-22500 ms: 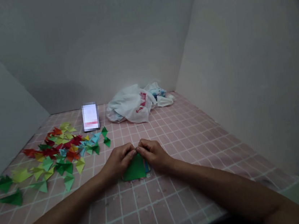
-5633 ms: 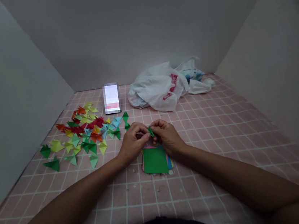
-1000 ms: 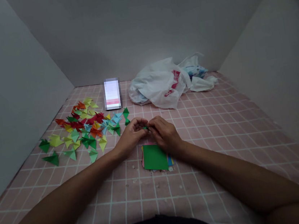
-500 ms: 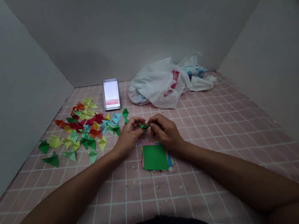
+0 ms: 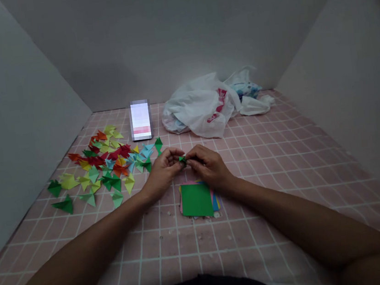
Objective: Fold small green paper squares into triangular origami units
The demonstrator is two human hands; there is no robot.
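Observation:
My left hand and my right hand meet over the pink tiled surface, fingertips pinched together on a small folded green paper piece. Most of that piece is hidden by my fingers. Just in front of my hands lies a small stack of square coloured paper sheets with a green sheet on top. A spread of folded paper triangles in green, yellow, red, orange and light blue lies to the left of my left hand.
A phone stands near the back wall. A crumpled white plastic bag with more bags behind it lies at the back right. Grey walls close in the left, back and right sides.
My fingertips have closed tighter on the green piece, which shows less than half a second ago. The hands stay at the same spot above the paper stack.

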